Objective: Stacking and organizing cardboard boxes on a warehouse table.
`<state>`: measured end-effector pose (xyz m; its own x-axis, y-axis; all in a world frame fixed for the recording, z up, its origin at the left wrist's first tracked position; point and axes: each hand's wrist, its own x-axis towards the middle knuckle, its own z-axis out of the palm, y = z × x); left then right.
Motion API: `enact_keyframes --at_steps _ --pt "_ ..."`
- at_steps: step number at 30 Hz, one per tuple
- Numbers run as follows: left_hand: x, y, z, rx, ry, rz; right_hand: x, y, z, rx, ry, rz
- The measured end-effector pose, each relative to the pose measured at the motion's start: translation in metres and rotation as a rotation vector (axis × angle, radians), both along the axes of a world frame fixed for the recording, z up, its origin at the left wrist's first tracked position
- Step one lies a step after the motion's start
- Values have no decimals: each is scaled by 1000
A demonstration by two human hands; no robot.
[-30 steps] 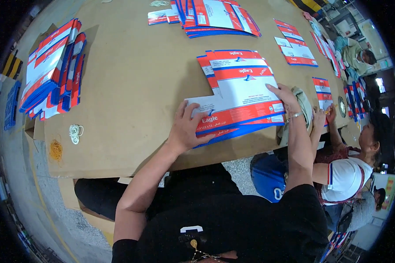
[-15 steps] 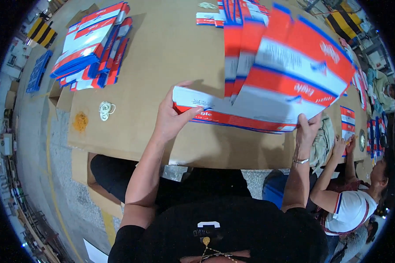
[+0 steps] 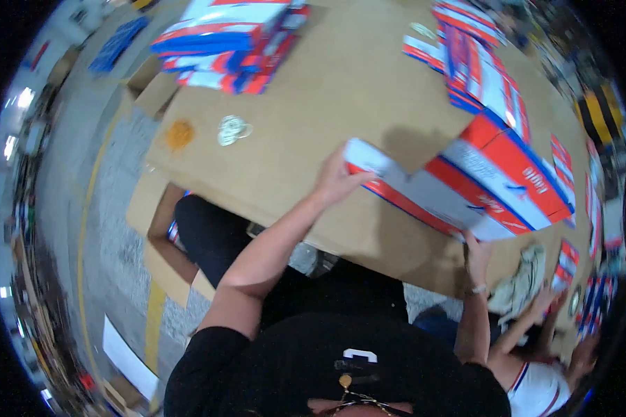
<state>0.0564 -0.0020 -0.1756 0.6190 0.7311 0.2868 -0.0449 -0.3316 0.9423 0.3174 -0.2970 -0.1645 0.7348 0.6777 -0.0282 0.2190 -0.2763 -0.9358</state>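
Above the near right part of the table I hold a red, white and blue printed carton, partly unfolded and tilted. My left hand is closed on its narrow left end, with the thumb on the near face. Along the lower edge, further right, my right hand grips the same carton; some of its fingers are hidden behind the cardboard. Flat cartons in the same colours lie in a pile at the far left and in another stack beyond the held one.
White rubber bands and a heap of orange bands lie at the table's left. An open cardboard box stands by my left knee. At right, a co-worker's hands hold another carton, near a bunched pale cloth.
The view has turned, so the table and piles appear shifted. The held carton's raised panels, spread apart earlier, now appear closer together. Both hands keep hold of it.
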Motion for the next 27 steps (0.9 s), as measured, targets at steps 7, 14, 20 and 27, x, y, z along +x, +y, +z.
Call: enact_keyframes --at_steps 7,14,20,27 --pt "15 -36 41 -191 274 -122 21 -60 13 65 554 -143" --pt "73 -107 12 -288 221 -304 60 -127 63 -270 553 -181" --pt "63 -116 9 -134 191 -304 151 -163 40 -565 350 181" --pt "-110 -26 71 376 347 161 160 -150 45 -660 -221 -43"
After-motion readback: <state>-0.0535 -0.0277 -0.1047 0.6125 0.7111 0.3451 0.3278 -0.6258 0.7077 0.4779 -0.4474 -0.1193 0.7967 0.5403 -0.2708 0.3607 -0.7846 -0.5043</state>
